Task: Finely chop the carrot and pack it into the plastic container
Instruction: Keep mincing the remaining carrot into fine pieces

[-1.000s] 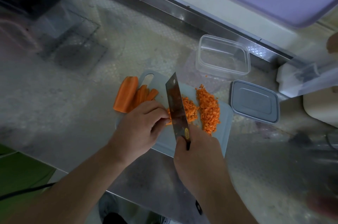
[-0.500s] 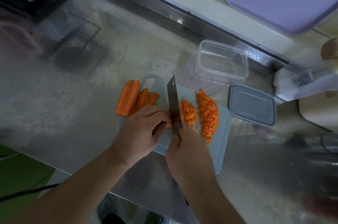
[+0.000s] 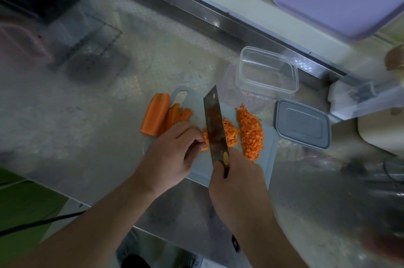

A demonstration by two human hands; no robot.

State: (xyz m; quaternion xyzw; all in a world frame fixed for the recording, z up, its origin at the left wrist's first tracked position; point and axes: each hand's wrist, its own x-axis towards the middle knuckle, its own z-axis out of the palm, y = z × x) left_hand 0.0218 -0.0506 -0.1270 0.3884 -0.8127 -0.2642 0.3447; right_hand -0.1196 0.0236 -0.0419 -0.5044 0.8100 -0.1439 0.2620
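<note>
On the pale cutting board the left hand lies knuckles-up with its fingers curled down, the fingertips pressing a small bundle of carrot strips against the board; only the orange ends of the strips show between those fingertips and the blade, the rest hidden under the hand. The right hand is wrapped round the dark handle of the cleaver, whose broad flat side faces up and leans slightly, its edge lying just beside the left fingertips and over the strip ends. Directly to the right of the blade sits a low heap of fresh dice, and further right a longer, taller ridge of chopped carrot, the two heaps near each other but apart. At the board's left end, beyond the left hand's knuckles, rest a large uncut carrot half and a few long carrot slices leaning against it. The clear plastic container stands open on the steel counter behind the board, with a few stray bits beside it, and its grey lid lies flat just right of the board
</note>
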